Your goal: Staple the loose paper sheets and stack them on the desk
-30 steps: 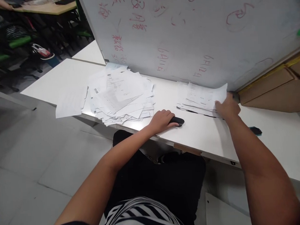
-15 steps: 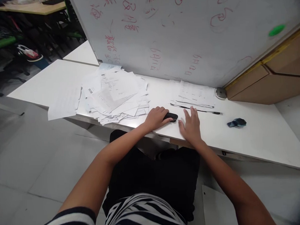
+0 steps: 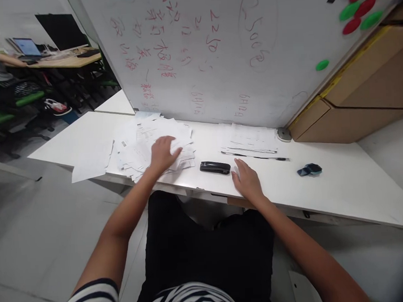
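Observation:
My left hand (image 3: 164, 155) is over the right part of a messy heap of papers (image 3: 144, 135), fingers apart and holding nothing; whether it touches the sheets I cannot tell. A black stapler (image 3: 215, 167) lies on the white desk between my two hands. Just right of the stapler, my right hand (image 3: 247, 180) rests at the desk's front, open, with its fingertips close to the stapler's end. Beyond that hand is a thin black pen (image 3: 255, 156), lying along the near edge of a neater stack of papers (image 3: 251, 137).
A whiteboard (image 3: 197, 57) with red writing stands along the back of the desk (image 3: 340, 189). At right lie a dark watch-like object (image 3: 309, 169) and, behind, cardboard boxes (image 3: 362, 90). One sheet (image 3: 91, 162) overhangs the front edge. A person (image 3: 0, 66) sits at another table, far left.
My left hand has let go of the stapler and moved left to the paper heap. The right hand stays near the stapler. The view has tilted up, showing more of the whiteboard.

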Demonstrator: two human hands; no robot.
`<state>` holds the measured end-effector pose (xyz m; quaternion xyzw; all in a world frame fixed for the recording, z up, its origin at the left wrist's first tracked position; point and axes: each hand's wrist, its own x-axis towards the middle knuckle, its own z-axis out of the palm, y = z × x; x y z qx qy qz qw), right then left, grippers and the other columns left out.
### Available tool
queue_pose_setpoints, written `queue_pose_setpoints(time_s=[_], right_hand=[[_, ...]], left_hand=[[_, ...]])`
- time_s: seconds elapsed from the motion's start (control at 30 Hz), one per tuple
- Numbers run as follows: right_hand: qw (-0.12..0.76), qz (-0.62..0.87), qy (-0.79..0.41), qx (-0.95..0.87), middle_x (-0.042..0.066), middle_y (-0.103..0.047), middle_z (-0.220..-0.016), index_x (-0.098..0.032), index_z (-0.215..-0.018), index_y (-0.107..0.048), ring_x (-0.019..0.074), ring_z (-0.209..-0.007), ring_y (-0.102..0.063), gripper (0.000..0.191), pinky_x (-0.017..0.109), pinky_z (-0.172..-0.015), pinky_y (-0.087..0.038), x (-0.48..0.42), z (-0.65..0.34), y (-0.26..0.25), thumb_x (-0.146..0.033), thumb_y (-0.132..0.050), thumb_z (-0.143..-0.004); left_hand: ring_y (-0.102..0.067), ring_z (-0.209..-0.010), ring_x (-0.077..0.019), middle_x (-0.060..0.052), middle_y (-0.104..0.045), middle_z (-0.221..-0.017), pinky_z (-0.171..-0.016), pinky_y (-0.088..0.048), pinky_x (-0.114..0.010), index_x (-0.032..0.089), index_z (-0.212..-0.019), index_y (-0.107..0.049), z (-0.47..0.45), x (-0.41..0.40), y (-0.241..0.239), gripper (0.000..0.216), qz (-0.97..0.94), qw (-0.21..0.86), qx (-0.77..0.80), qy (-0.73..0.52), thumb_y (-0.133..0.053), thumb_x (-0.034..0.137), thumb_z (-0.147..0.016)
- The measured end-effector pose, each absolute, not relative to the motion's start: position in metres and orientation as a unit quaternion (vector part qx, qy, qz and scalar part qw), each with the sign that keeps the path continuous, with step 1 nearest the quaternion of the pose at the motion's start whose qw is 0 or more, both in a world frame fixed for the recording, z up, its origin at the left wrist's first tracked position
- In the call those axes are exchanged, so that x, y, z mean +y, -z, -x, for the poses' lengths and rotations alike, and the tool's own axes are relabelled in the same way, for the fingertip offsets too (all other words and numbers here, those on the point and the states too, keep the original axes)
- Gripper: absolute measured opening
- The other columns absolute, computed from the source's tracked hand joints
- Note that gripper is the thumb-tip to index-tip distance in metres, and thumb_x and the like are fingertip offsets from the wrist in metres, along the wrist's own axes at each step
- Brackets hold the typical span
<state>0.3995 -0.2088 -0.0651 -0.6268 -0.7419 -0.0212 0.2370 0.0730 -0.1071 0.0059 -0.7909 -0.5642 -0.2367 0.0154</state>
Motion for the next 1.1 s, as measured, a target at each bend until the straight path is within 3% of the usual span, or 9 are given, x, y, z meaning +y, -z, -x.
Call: queue_pose_setpoints(time_s=[0.13,0.27,0.4,0.53,0.63,0.7,0.83,0.97,1.1], right_hand=[[0.247,0.632,0.021,-0.734,0.019,-0.051,-0.138,-0.013,-0.141,-0.040,0.0319,-0.127,-0.048,0.050,0.050,-0.098,-0.044,-0.208,-0.400,0.066,-0.030,-0.037,-0.095],[0.258,0.631,0.019,-0.732,0.019,-0.051,-0.137,-0.012,-0.140,-0.041,0.0323,-0.125,-0.049,0.049,0.049,-0.097,-0.046,-0.208,-0.401,0.068,-0.031,-0.037,-0.095],[0.260,0.631,0.026,-0.730,0.020,-0.050,-0.137,-0.010,-0.138,-0.044,0.0326,-0.125,-0.049,0.048,0.049,-0.097,-0.046,-0.207,-0.401,0.069,-0.030,-0.037,-0.095],[0.269,0.635,0.034,-0.724,0.020,-0.051,-0.137,-0.012,-0.138,-0.045,0.0322,-0.123,-0.051,0.047,0.048,-0.096,-0.046,-0.207,-0.401,0.069,-0.029,-0.037,-0.094],[0.267,0.640,0.033,-0.720,0.019,-0.051,-0.136,-0.012,-0.139,-0.045,0.0318,-0.123,-0.051,0.048,0.047,-0.096,-0.047,-0.207,-0.400,0.069,-0.028,-0.038,-0.094],[0.268,0.642,0.032,-0.718,0.019,-0.051,-0.137,-0.012,-0.139,-0.044,0.0313,-0.123,-0.051,0.048,0.047,-0.096,-0.047,-0.207,-0.401,0.070,-0.028,-0.039,-0.094],[0.278,0.639,0.040,-0.716,0.020,-0.052,-0.136,-0.011,-0.139,-0.044,0.0318,-0.122,-0.052,0.048,0.047,-0.094,-0.048,-0.208,-0.402,0.071,-0.029,-0.038,-0.095],[0.285,0.635,0.044,-0.717,0.021,-0.052,-0.135,-0.010,-0.137,-0.046,0.0328,-0.122,-0.053,0.047,0.048,-0.093,-0.049,-0.210,-0.402,0.071,-0.031,-0.037,-0.096],[0.282,0.625,0.053,-0.726,0.020,-0.054,-0.134,-0.010,-0.136,-0.047,0.0329,-0.121,-0.053,0.046,0.048,-0.092,-0.050,-0.212,-0.402,0.072,-0.031,-0.036,-0.097]], left_hand=[[-0.029,-0.137,-0.0371,-0.018,-0.041,-0.145,-0.105,-0.026,-0.050,0.015,-0.135,-0.039,-0.023,-0.066,-0.008,0.071,0.774,-0.006,-0.630,0.062,-0.052,0.060,-0.082],[-0.051,-0.117,-0.0317,-0.016,-0.060,-0.122,-0.096,-0.034,-0.044,0.017,-0.121,-0.048,-0.013,-0.064,-0.001,0.054,0.779,-0.002,-0.627,0.017,-0.041,0.059,-0.088],[-0.060,-0.097,-0.0285,-0.013,-0.066,-0.105,-0.085,-0.038,-0.038,0.016,-0.112,-0.053,-0.022,-0.075,0.000,0.046,0.774,0.042,-0.631,0.002,-0.038,0.055,-0.090],[-0.061,-0.094,-0.0298,-0.016,-0.065,-0.105,-0.079,-0.040,-0.038,0.014,-0.108,-0.056,-0.028,-0.081,-0.001,0.034,0.806,0.074,-0.584,-0.053,-0.031,0.033,-0.095],[-0.062,-0.093,-0.0295,-0.018,-0.064,-0.107,-0.072,-0.041,-0.037,0.013,-0.110,-0.055,-0.024,-0.084,-0.006,0.030,0.810,0.067,-0.576,-0.092,-0.033,0.016,-0.090],[-0.060,-0.099,-0.0299,-0.017,-0.065,-0.110,-0.073,-0.042,-0.038,0.014,-0.110,-0.056,-0.012,-0.089,-0.013,0.031,0.805,0.071,-0.585,-0.075,-0.033,0.014,-0.089],[-0.045,-0.127,-0.0275,-0.006,-0.055,-0.135,-0.096,-0.039,-0.042,0.023,-0.099,-0.062,0.033,-0.110,-0.023,0.028,0.837,0.102,-0.536,0.045,-0.036,0.023,-0.090],[-0.046,-0.127,-0.0268,-0.004,-0.055,-0.136,-0.101,-0.038,-0.042,0.024,-0.089,-0.066,0.079,-0.133,-0.019,0.020,0.837,0.092,-0.537,0.050,-0.047,0.023,-0.084],[-0.047,-0.126,-0.0283,-0.007,-0.056,-0.135,-0.096,-0.041,-0.043,0.023,-0.094,-0.066,0.092,-0.142,-0.008,0.024,0.808,0.104,-0.578,0.047,-0.048,0.016,-0.080]])
